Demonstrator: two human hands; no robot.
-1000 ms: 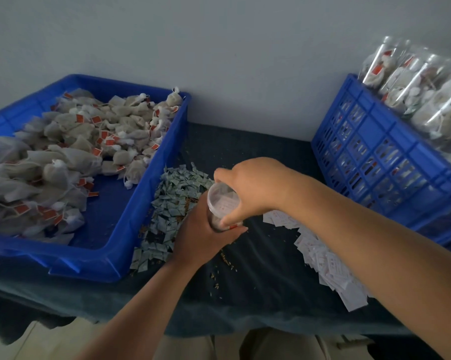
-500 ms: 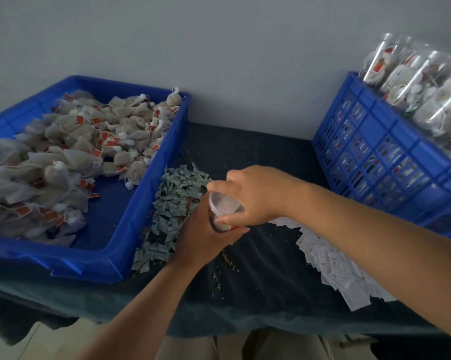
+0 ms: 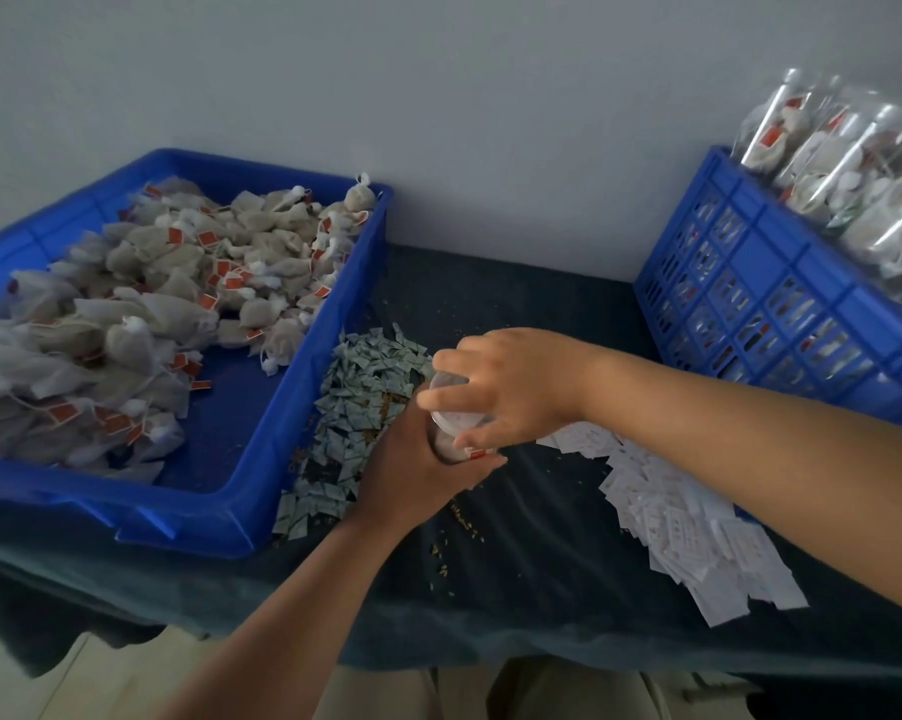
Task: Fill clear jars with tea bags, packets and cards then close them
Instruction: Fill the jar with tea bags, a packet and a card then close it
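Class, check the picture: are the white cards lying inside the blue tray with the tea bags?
No: the white cards lie loose on the dark cloth, outside the blue tray.

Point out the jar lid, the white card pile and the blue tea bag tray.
jar lid [image 3: 459, 419]: head view, uncovered clear patch of its top.
white card pile [image 3: 698, 532]: head view, middle of the pile.
blue tea bag tray [image 3: 101, 491]: head view, its front wall.

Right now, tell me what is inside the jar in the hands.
Through the clear jar wall, pale material and a red tag show. The left hand grips its body and the right hand holds the lid, hiding the rest.
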